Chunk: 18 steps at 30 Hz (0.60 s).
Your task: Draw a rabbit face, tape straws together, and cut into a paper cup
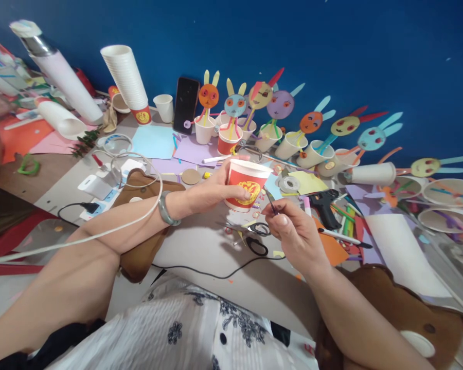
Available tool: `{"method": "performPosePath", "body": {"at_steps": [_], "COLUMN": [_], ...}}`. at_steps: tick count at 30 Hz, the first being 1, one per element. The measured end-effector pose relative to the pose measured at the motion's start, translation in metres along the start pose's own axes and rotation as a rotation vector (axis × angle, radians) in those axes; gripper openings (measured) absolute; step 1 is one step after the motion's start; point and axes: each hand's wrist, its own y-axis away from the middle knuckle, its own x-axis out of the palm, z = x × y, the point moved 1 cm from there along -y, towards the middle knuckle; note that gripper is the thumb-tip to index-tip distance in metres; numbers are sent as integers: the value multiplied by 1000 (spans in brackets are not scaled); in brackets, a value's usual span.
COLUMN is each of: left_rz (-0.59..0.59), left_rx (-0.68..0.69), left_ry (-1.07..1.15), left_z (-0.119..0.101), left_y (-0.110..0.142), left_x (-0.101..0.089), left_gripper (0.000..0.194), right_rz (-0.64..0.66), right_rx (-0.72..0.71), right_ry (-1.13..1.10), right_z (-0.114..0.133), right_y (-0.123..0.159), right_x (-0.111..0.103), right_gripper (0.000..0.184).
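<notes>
My left hand (224, 190) is wrapped round a red and white paper cup (244, 177), thumb across its yellow printed emblem. The cup is raised over the table, its rim tilted slightly. To its right, my right hand (293, 228) pinches a small dark tool with a thin pointed blade (269, 195); its exact kind is mostly hidden by the fingers. The blade points up towards the cup's side, and I cannot tell whether they touch. Below the hands lies a pair of black-handled scissors (257, 245) among paper scraps.
Paper cups with paper rabbit figures (281, 105) line the back. A glue gun (326, 208), a tape roll (289, 184) and markers lie to the right. A cup stack (125, 77), phone (185, 105) and power strip (108, 198) stand left. A white cable (100, 236) crosses my left arm.
</notes>
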Motion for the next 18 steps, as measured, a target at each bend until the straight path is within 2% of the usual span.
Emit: {"method": "performPosePath", "body": {"at_steps": [6, 11, 15, 18], "left_rz": [-30, -24, 59, 128], "left_rx": [11, 29, 18, 13], "left_ry": [-57, -74, -76, -58], "left_z": [2, 1, 0, 0], "left_y": [0, 1, 1, 1], "left_x": [-1, 2, 1, -2], "left_gripper": [78, 91, 100, 99], "right_rz": [-84, -104, -80, -48], "right_rx": [-43, -58, -22, 8], "right_ry": [102, 192, 134, 91], "right_z": [6, 10, 2, -1], "right_y": [8, 8, 4, 0], "right_x": [-2, -3, -3, -3], "right_gripper": [42, 43, 46, 49]}}
